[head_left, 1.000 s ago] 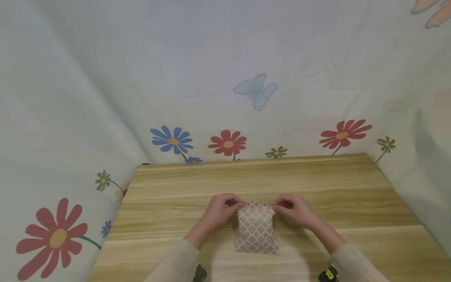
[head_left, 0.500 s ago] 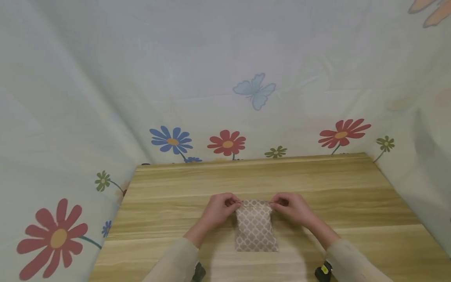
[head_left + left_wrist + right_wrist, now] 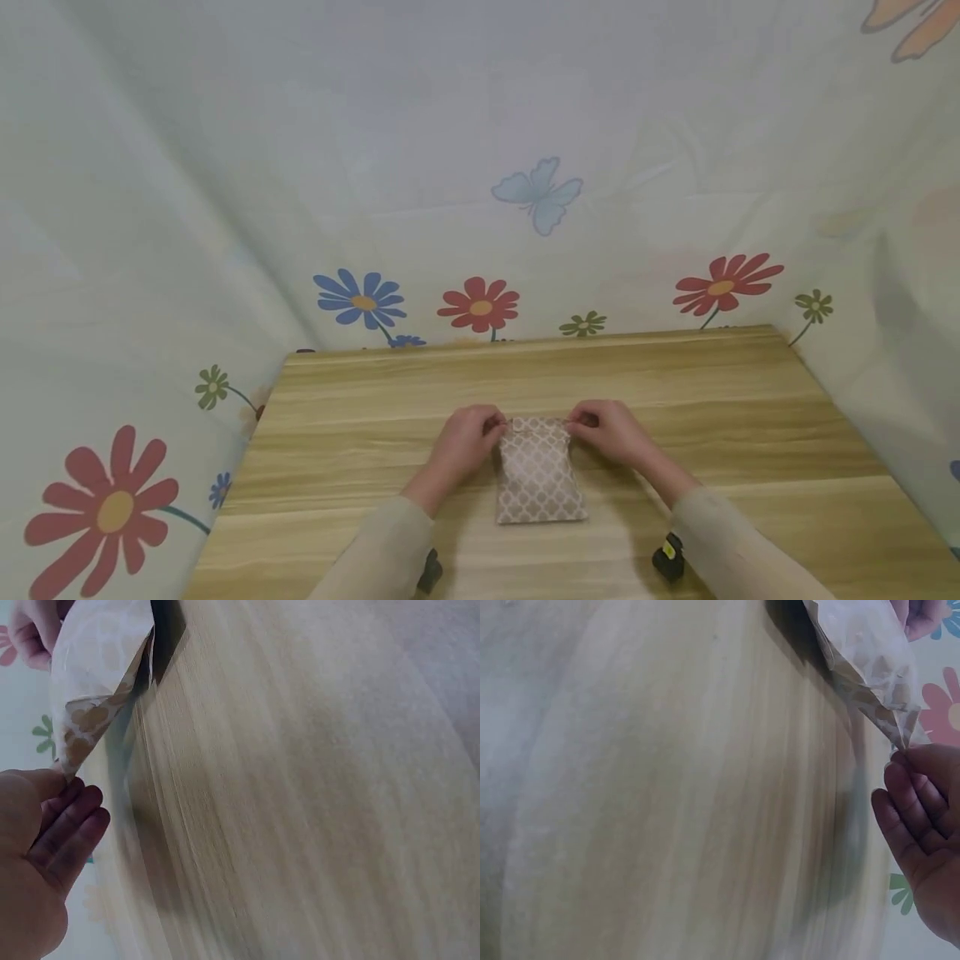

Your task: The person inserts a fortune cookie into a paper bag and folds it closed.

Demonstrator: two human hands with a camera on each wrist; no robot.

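A small beige paper bag with a white lattice pattern is held over the middle of the wooden table. My left hand pinches its far left corner between thumb and index finger. At the far right corner, the thumb and index finger of my right hand pinch the paper in the same way. A narrow strip along the far edge looks folded over. In the left wrist view the bag slopes down to a creased point at the left thumb. The right wrist view shows the bag's crinkled surface and its other pinched corner.
The wood-grain table reaches back to a pale cloth backdrop printed with flowers and a butterfly. Cloth also hangs along both sides. A dark wrist device shows under the right sleeve.
Both hands and the bag have shifted slightly away from the body, toward the table's far edge. The pinch on both corners stays the same. The head view has turned a little.
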